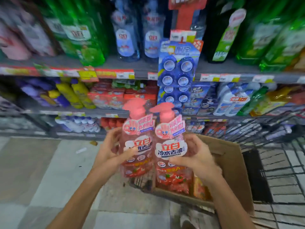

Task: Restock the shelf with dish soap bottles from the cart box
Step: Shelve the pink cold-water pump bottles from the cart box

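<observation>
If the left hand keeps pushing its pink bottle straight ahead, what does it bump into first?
Probably the red boxes on the middle shelf, straight ahead of the left hand and its pink bottle. Depth is hard to judge here.

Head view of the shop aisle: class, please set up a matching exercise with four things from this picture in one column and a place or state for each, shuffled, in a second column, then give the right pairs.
Things
1. left pink bottle
2. right pink bottle
3. cardboard box
4. blue disc pack

Places or states
A. hangs in front of the shelves
B. gripped by the right hand
C. sits in the wire cart
D. gripped by the left hand

Pairs: 1-D, 2-B, 3-C, 4-A
</observation>
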Tool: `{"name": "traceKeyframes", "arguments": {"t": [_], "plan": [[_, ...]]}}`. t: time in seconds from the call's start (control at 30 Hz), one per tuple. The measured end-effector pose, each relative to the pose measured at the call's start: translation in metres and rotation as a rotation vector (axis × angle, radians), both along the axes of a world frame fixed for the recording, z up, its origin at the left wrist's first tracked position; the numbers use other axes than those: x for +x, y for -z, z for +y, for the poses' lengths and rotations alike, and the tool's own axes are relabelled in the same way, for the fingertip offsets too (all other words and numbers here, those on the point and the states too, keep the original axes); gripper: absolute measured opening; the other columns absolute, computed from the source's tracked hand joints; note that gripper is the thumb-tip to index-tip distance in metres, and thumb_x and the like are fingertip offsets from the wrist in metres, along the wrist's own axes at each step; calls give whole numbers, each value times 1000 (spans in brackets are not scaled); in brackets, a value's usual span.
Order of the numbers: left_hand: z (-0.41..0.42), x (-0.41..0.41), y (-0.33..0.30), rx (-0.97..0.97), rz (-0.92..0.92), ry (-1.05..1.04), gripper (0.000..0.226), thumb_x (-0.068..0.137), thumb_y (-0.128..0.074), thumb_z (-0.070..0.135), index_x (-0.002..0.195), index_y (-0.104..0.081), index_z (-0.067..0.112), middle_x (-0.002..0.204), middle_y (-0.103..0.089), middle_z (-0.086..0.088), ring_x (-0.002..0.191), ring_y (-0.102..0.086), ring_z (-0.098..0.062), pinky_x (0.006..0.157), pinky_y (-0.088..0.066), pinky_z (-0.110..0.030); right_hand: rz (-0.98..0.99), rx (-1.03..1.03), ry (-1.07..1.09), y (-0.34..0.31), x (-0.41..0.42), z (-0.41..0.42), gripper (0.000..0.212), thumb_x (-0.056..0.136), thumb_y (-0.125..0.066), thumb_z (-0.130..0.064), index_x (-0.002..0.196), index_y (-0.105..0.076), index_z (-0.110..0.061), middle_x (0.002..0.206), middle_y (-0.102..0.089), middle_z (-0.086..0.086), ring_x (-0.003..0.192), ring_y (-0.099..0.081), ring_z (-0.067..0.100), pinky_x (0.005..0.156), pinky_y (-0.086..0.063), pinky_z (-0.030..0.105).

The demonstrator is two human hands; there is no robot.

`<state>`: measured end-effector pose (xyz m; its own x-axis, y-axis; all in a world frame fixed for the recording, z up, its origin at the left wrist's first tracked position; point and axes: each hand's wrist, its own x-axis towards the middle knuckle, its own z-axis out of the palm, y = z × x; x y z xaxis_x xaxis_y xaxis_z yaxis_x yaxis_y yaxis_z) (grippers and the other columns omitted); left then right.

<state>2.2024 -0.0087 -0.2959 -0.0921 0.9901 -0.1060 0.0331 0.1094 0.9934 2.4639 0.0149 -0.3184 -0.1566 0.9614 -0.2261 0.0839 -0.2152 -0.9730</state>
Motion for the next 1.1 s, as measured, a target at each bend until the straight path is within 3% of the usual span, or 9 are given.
{"name": "traceKeyframes", "arguments": {"t": [0.17, 0.27, 0.47, 0.53, 0.63, 0.7, 0.77, 0.83, 1.1], "plan": [[-29, -69, -67, 197, 14, -86, 62, 71, -83, 14, 126, -55, 16, 121, -69, 3, 110, -66, -13, 84, -54, -23, 68, 211, -56, -64, -76, -8, 68, 50, -93, 5, 106, -65, -23, 102, -76, -3, 95, -71, 12, 67, -58, 25], [-46, -104, -103, 299, 15, -134, 59, 76, -76, 1, 129, -54, 12, 121, -70, 1, 109, -66, -15, 85, -54, -26, 138, 313, -78, -98, -119, -8, 67, 43, -96, -11, 100, -69, -32, 103, -76, -3, 95, -71, 13, 80, -57, 36], [-71, -158, -164, 422, 25, -178, 61, 79, -76, 11, 135, -52, 9, 124, -68, -6, 109, -67, -20, 85, -55, -29, 226, 449, -126, -164, -185, -6, 74, 35, -96, -39, 104, -70, -30, 105, -76, -1, 100, -71, 17, 93, -54, 46], [-74, -173, -180, 440, 30, -179, 60, 76, -75, 20, 133, -55, 14, 124, -69, -5, 109, -67, -21, 85, -56, -30, 208, 491, -170, -184, -200, -3, 76, 35, -98, -41, 105, -69, -30, 104, -77, -3, 100, -71, 16, 91, -55, 42], [-70, -195, -200, 494, 41, -197, 44, 79, -73, 17, 122, -64, 24, 120, -70, -2, 109, -67, -20, 84, -56, -30, 209, 547, -228, -209, -218, 4, 67, 46, -97, -22, 106, -68, -26, 99, -77, -7, 93, -72, 10, 76, -57, 28], [-63, -208, -212, 518, 68, -201, 53, 74, -82, 34, 122, -63, 27, 124, -68, -3, 114, -65, -23, 90, -54, -37, 245, 555, -246, -223, -231, 10, 62, 48, -89, -22, 107, -69, -23, 97, -78, -6, 89, -73, 9, 67, -57, 23], [-52, -220, -221, 526, 77, -233, 70, 67, -85, 44, 128, -55, 27, 127, -66, -3, 117, -64, -26, 96, -51, -48, 257, 579, -238, -234, -245, 21, 61, 48, -87, -24, 106, -70, -22, 97, -78, -6, 91, -73, 10, 69, -56, 22], [-37, -236, -230, 545, 77, -251, 67, 68, -81, 39, 128, -51, 29, 127, -67, -4, 117, -64, -26, 98, -49, -56, 270, 594, -218, -242, -260, 34, 62, 47, -86, -25, 107, -71, -21, 98, -78, -6, 92, -73, 10, 72, -56, 22], [42, -304, -266, 580, 103, -227, 72, 63, -83, 44, 126, -52, 27, 119, -71, -4, 109, -68, -28, 95, -50, -58, 307, 630, -168, -263, -330, 106, 65, 40, -90, -30, 103, -73, -31, 98, -77, -10, 92, -73, 8, 71, -59, 23]]}}
